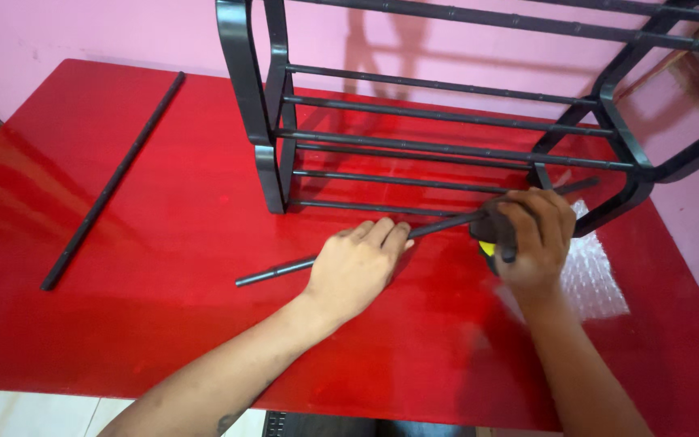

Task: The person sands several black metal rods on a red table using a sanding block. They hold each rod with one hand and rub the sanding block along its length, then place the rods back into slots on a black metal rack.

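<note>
At the centre of the frame, my left hand (355,271) lies flat, fingers pressed together, pinning a thin black metal rod (281,269) against the glossy red tabletop (163,243). The rod runs from lower centre up toward the right. There my right hand (534,235) is curled shut round a small black-and-yellow tool (491,239) held against the rod; I cannot tell exactly how the tool meets it. The risk, as I judge it, is the slick surface: under only a flat palm the rod could roll or skid, and the tool could slip toward my left fingers. Just behind my hands, the black metal rack frame (446,121) with its horizontal bars fills the upper half and could be knocked. A second black rod (111,184) lies apart at the left. Clear bubble wrap (596,283) sits at right.
</note>
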